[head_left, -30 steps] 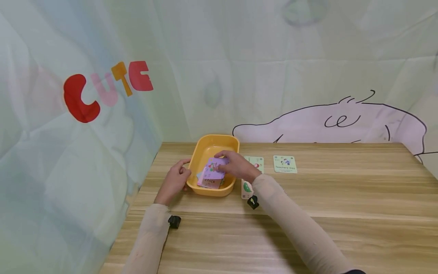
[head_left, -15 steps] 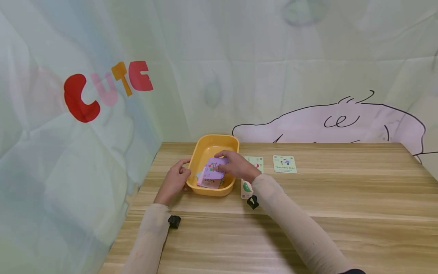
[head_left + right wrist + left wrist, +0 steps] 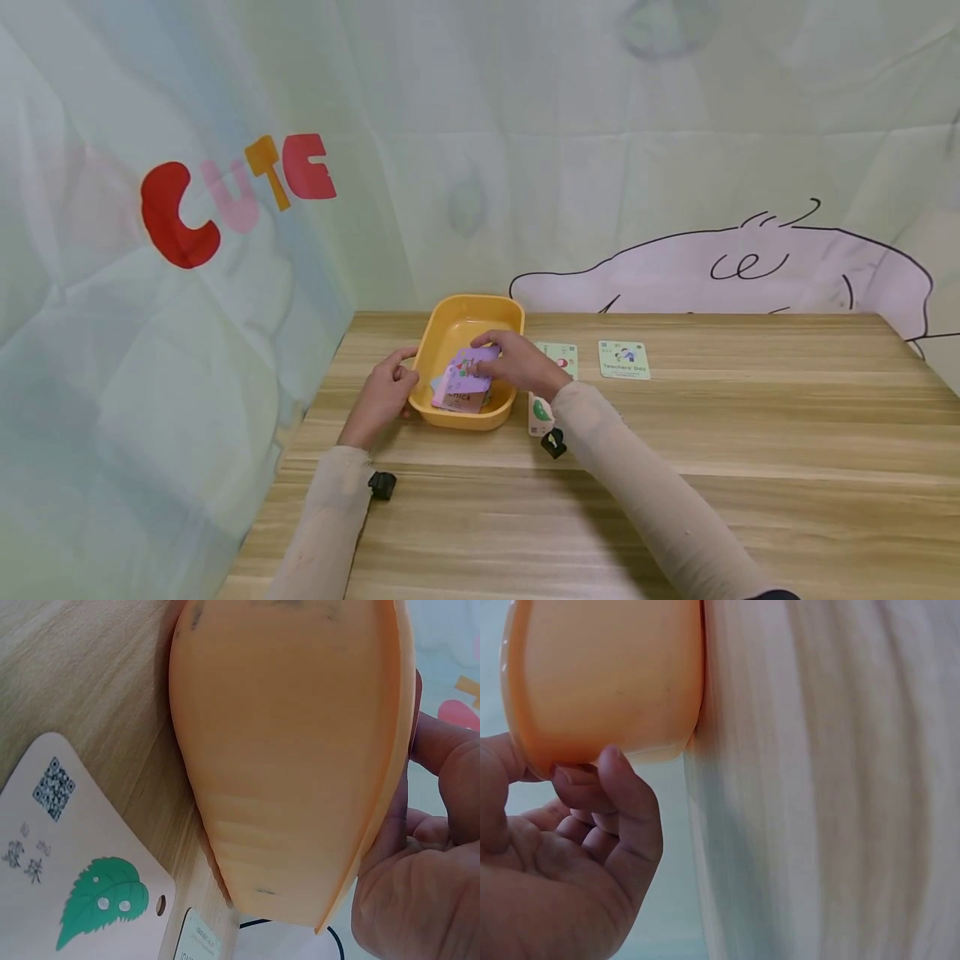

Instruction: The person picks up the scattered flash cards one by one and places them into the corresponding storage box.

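Observation:
A yellow plastic basin stands at the back left of the wooden table. My left hand pinches its left rim, thumb and curled fingers on the edge in the left wrist view. Over the right rim reaches my right hand, gripping a purple picture card inside the basin. Beneath that lies a pink card lettered "chick", with other card edges peeking out. In the right wrist view the basin wall hides the cards and most of the fingers of that hand.
Right of the basin lie a leaf-picture card, partly under my right wrist, and a pale green card. Farther right is a "Teachers' Day" card. A printed curtain borders the table behind and on the left.
The purple card has tilted slightly in my right hand, its lower edge now covering a bit more of the "chick" card. My left hand and the basin have stayed put.

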The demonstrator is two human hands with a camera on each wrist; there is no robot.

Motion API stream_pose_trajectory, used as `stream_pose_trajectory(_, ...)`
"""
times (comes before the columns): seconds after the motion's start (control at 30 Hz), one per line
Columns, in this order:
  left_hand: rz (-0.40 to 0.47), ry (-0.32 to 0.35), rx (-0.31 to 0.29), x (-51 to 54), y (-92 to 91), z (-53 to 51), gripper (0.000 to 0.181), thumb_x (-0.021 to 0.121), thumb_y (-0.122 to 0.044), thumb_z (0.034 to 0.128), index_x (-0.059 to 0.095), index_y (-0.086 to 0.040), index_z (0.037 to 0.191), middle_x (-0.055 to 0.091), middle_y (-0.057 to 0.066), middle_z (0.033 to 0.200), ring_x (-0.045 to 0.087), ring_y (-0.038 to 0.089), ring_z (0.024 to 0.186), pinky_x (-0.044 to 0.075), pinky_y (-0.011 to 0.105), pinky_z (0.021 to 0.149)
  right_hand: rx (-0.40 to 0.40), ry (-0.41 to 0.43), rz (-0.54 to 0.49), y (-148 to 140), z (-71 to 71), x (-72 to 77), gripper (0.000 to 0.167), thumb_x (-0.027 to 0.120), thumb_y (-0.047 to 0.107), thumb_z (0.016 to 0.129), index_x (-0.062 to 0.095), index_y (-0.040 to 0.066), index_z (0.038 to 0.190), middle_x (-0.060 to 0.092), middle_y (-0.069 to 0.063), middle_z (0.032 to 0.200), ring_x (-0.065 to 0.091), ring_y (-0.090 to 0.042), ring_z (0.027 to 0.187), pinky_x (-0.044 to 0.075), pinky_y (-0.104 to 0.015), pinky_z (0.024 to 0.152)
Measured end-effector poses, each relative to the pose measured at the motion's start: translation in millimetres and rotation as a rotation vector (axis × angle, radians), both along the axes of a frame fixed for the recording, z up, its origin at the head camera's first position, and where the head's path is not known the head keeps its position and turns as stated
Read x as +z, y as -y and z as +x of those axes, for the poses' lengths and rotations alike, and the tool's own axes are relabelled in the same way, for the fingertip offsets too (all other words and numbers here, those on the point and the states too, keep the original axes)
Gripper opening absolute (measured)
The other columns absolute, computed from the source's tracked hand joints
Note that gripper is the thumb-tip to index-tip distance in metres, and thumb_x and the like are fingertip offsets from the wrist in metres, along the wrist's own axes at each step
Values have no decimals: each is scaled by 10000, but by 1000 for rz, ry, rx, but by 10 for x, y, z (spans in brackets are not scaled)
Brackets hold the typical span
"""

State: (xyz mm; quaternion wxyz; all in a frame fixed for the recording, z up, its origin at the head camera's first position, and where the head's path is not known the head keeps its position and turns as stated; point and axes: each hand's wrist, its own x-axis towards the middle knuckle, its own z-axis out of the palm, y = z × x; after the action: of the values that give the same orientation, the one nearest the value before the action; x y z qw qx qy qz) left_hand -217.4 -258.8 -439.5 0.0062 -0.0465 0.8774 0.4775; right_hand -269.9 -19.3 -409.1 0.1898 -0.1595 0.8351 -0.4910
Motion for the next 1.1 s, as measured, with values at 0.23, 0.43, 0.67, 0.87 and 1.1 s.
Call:
stream_pose_trajectory(0.23,-1,6,1,9,-4,0,471,502,-169,1013,490,-148,1483,529,81,856,520,190,584,518,320,548,-3,1,7,2,2,2,410,742,229,931,635,144,1317,630,-45,1215,603,-209,1054,521,-353,960)
stream_pose_trajectory(0.43,12,9,-2,3,-1,-7,470,501,-160,1010,494,-151,1480,531,80,859,521,192,595,524,328,554,-10,3,10,0,8,-5,421,739,251,933,628,139,1323,620,-45,1226,595,-220,1068,526,-364,981)
stream_pose_trajectory(0.67,12,5,-7,3,1,-7,469,500,-160,1008,498,-151,1477,528,80,863,523,195,600,525,328,552,-11,-41,10,-1,-8,-36,470,773,311,903,635,128,1313,619,-46,1144,582,-220,1020,533,-321,889)
stream_pose_trajectory(0.87,38,3,-26,2,16,-7,488,495,-151,995,487,-139,1482,535,92,866,520,188,609,533,336,548,-4,-54,-10,4,-19,-62,496,770,319,906,631,92,1325,612,-63,1109,563,-216,984,529,-288,814)
stream_pose_trajectory(1.1,42,5,-23,-5,17,-14,488,500,-151,995,485,-133,1482,538,97,856,523,191,602,530,329,544,8,-43,-34,-1,-28,-71,518,753,332,917,612,59,1335,615,-92,1029,596,-215,902,523,-296,764)
